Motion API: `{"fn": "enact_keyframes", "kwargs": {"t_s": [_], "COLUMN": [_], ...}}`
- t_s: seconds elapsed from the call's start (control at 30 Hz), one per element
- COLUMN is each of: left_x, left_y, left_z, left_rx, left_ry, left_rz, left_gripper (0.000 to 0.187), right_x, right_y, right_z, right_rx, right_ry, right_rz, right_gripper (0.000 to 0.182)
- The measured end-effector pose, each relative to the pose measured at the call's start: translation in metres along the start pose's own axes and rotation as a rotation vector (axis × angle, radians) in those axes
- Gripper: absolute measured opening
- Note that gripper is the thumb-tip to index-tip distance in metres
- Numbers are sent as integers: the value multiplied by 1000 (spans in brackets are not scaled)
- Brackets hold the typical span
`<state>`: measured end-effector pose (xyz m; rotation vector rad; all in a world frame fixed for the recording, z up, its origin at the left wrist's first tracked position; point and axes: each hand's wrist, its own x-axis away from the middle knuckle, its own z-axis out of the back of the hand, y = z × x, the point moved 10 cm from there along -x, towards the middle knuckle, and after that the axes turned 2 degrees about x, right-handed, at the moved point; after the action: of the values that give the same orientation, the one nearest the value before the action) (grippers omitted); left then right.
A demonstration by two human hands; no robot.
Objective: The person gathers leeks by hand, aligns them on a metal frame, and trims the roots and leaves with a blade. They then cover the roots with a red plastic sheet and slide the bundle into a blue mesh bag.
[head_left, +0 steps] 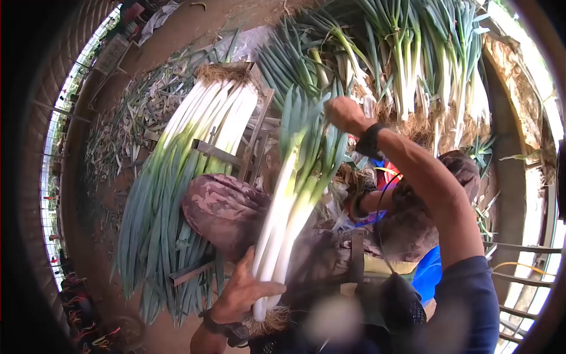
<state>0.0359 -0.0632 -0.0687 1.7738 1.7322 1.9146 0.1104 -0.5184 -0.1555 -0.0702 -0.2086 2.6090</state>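
Floor work area: leek bunch between two hands

At far left, a mesh-sided opening bounds the workspace, with plant trimmings scattered over the brown floor beside it. Next, a stack of leeks lies in a metal stand, roots at the far end, green leaves trailing toward the near side. Just beside it is a camouflage trouser leg.

Step in hand (judged): dressing the leaves of one small bunch while its base is secured. Next move appears to call for a steady hold low down and a controlled pull above, without bending the stalks.

Left hand: closed around the white stalks, just above the roots. Held bunch: a few leeks, tilted, between the two hands, leaves uppermost. Right hand: raised beside the leaf tips, fingers curled into a near fist; whether a leaf is pinched inside cannot be told. Further right, a leek pile lies with its roots toward the person
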Motion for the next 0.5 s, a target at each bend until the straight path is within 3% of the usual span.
{"fn": "enact_keyframes", "kwargs": {"t_s": [0.03,0.1,0.13,0.17,0.2,0.23,0.3,0.33,0.4,0.43,0.5], "left_x": [6,1,2,5,14,10,2,-1,-5,-5,-6], "left_y": [4,-8,-8,-7,-6,-3,2,6,14,20,28], "left_z": [1,7,19,25,21,21,11,11,6,6,-4], "left_rx": [6,38,1,-32,87,91,13,12,-18,-26,-85], "left_ry": [25,23,11,0,113,114,15,17,-32,-28,-90], "left_rz": [26,35,-16,-64,52,47,25,17,17,11,-29], "left_gripper": [79,77,75,74,71,71,68,68,66,66,64], "right_x": [4,3,-29,-11,-2,7,31,26,89,135,219], "right_y": [-7,74,160,151,148,140,83,46,-89,-156,-240], "right_z": [6,89,80,144,182,211,223,194,139,111,83], "right_rx": [-6,-438,-1011,-537,-208,135,-121,-218,-261,-206,-220], "right_ry": [-5,326,481,492,619,738,734,550,182,-148,-105], "right_rz": [1,-72,-236,-280,-191,-95,105,337,604,622,933], "right_gripper": [21,19,19,21,36,53,90,108,119,124,109]}}
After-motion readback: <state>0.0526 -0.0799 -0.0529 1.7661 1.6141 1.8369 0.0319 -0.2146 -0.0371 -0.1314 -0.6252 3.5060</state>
